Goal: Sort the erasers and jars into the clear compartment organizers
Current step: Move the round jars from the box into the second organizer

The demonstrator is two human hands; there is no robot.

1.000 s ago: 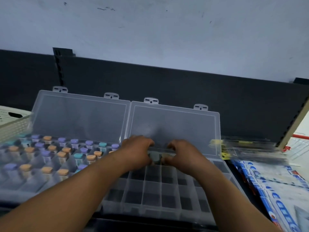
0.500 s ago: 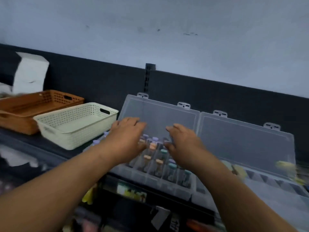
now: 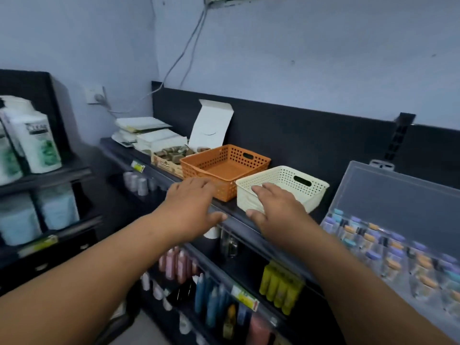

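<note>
The clear organizer (image 3: 398, 195) sits on the dark shelf (image 3: 234, 213) at the far right, partly cut off by the frame. Its see-through lid is swung up and leans back toward the black back panel. Its long side runs along the shelf. The compartments hold small jars (image 3: 371, 239) standing upright, caps up in purple, orange and teal, all a bit blurry.

Both hands are palm down with nothing in them, fingers stretched forward and slightly apart. The left hand (image 3: 191, 210) is in front of the orange basket (image 3: 224, 165), and the right hand (image 3: 276, 210) is over the near corner of the cream basket (image 3: 281, 188). Just behind the orange one is an open cardboard box (image 3: 164, 163) of little brownish blocks. Can't tell what they are.
</note>
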